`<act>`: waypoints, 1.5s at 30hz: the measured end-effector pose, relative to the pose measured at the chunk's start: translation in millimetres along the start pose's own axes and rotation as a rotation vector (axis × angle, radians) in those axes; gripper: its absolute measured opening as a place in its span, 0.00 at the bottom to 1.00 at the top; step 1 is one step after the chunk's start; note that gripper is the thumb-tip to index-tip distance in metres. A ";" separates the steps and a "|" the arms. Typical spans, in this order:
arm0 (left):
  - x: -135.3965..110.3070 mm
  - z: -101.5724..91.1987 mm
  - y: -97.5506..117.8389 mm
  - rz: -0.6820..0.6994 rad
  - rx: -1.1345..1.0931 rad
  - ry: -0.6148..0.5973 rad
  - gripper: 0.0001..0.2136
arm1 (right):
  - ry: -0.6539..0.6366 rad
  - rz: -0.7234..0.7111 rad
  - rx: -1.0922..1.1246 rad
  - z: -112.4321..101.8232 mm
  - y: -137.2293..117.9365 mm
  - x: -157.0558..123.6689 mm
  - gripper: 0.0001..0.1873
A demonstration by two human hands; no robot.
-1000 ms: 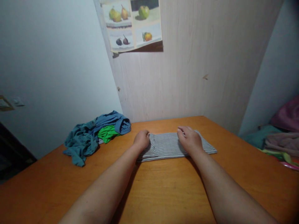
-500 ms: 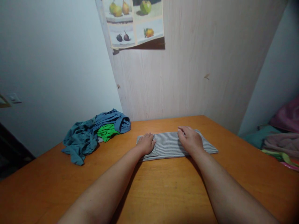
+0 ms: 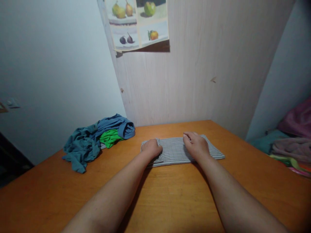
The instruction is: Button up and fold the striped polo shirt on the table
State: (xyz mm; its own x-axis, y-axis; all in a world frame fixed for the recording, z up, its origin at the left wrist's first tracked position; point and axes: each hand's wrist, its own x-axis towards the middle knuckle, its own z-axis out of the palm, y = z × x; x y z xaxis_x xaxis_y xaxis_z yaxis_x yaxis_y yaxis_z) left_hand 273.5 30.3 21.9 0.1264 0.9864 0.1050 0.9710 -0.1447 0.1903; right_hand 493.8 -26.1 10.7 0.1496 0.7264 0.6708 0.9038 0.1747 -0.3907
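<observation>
A grey-and-white striped cloth [image 3: 173, 150], folded into a long flat strip, lies on the table before me. At its left end, where a folded layer shows an edge, my left hand [image 3: 152, 149] is closed with its fingers curled over the fabric. Nearer the right end, my right hand [image 3: 196, 145] rests on the cloth. Its fingers are loosely bent, with a small gap beside the thumb, and its underside is hidden.
Crumpled clothes lie at the table's left: a teal garment [image 3: 84, 145], a blue one [image 3: 113, 124] and a bright green one [image 3: 110, 138]. Beyond the wooden table [image 3: 167, 197] stands a wall with a fruit poster [image 3: 139, 27]. More fabrics [image 3: 289, 147] lie off the right side.
My left hand was lying flat with its fingers stretched out and has now curled them over the cloth's left end. My right hand has stayed on the cloth.
</observation>
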 end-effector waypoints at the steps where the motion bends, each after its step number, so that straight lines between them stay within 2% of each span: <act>1: 0.3 -0.6 -0.2 -0.003 -0.001 -0.004 0.13 | -0.003 0.000 -0.003 -0.2 -0.5 0.0 0.17; 11: 15.3 -12.1 -8.6 0.034 -0.120 -0.048 0.14 | -0.005 -0.003 0.005 -1.2 -1.4 1.0 0.16; 21: 15.0 6.9 -7.4 0.037 -0.173 -0.017 0.09 | -0.014 0.009 -0.010 -2.3 -2.5 0.6 0.16; 29: 18.6 3.3 -11.3 0.122 -0.153 0.086 0.12 | -0.028 -0.003 0.000 -0.1 0.5 1.3 0.16; 32: 14.5 7.6 -10.0 0.180 -0.113 0.100 0.12 | -0.025 -0.004 0.001 0.1 0.9 1.4 0.16; 36: 3.5 21.1 -6.4 0.261 -0.050 0.063 0.13 | -0.017 -0.008 0.007 -0.2 0.7 1.1 0.16; 40: -3.1 31.7 -3.5 0.283 -0.003 0.019 0.21 | -0.026 -0.008 0.002 -0.3 1.6 0.8 0.16; 45: 1.7 20.7 -8.5 0.315 0.015 -0.051 0.21 | -0.032 -0.002 -0.004 0.0 3.6 0.1 0.16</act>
State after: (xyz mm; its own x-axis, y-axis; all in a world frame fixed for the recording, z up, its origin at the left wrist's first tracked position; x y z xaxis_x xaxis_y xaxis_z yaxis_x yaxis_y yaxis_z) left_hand 269.7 34.8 0.3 0.4312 0.8958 0.1076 0.8853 -0.4431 0.1414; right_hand 497.1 -25.3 9.4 0.1348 0.7466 0.6515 0.9055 0.1742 -0.3869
